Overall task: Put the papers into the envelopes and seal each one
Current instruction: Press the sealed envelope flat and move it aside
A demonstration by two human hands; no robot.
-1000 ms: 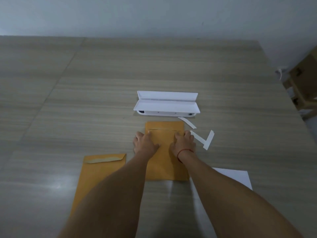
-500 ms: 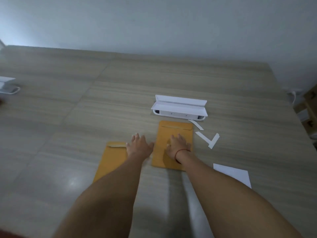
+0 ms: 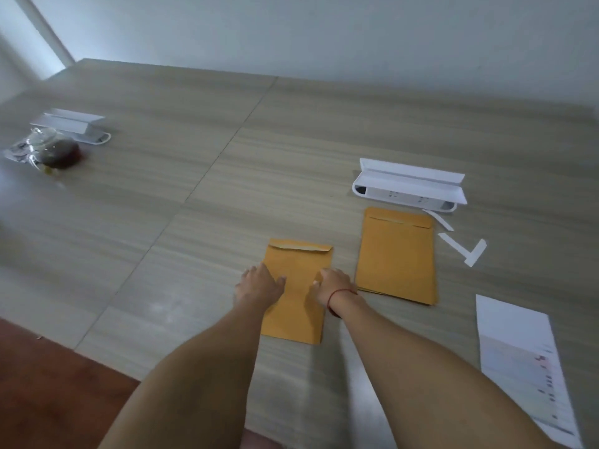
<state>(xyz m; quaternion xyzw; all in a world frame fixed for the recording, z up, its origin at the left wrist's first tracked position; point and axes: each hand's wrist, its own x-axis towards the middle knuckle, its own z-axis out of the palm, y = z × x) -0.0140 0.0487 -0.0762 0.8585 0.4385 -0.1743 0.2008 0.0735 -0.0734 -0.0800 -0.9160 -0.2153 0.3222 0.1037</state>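
Centre envelope (image 3: 296,296) pinned both sides.
Left hand (image 3: 259,283) flat on left edge; right hand (image 3: 334,285) bent at right edge, grip unclear; second envelope (image 3: 397,254) close right.

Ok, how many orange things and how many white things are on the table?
Orange: 2, left envelope and right envelope, which is perhaps a pile.
White: 6, near box, far box, 3 paper strips, printed sheet.
Total: 8.

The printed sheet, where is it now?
Head view: the printed sheet lies near right on the table, outside the right forearm, nearer the person than the right-hand envelope.
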